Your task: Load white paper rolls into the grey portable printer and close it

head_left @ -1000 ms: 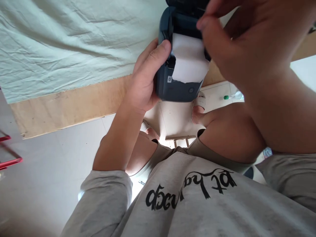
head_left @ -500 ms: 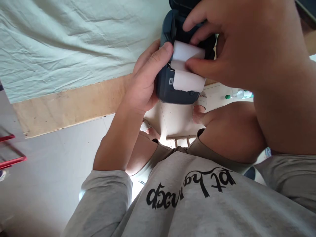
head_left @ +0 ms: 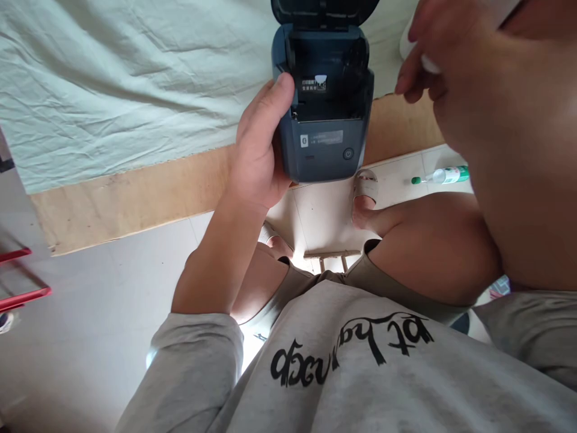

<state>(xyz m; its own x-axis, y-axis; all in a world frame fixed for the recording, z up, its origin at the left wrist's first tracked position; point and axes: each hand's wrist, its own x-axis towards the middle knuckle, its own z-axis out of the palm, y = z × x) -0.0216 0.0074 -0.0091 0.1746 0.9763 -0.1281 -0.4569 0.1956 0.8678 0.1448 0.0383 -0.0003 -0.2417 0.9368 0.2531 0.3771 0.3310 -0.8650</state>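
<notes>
My left hand (head_left: 265,132) is wrapped round the side of a dark blue portable label printer (head_left: 329,149), its thumb lying along the edge. The printer's black lid (head_left: 324,13) stands raised at the top of the view. Inside, the paper compartment is bare, with a small printed label on its floor. To the right of the printer and apart from it, my right hand (head_left: 444,60) is closed round a white paper roll (head_left: 407,43). Fingers cover most of the roll, and only parts of its white surface show.
Pale green cloth (head_left: 148,78) covers a surface with a wooden edge (head_left: 135,207) beyond my knees. A bottle with a green cap (head_left: 444,175) lies on the tiled floor. A red metal frame (head_left: 24,294) stands at far left. Between my legs a wooden piece (head_left: 331,254) shows.
My right hand has lifted the paper roll out of the printer and moved right with it. The printer has shifted slightly left in the view, still in my left hand.
</notes>
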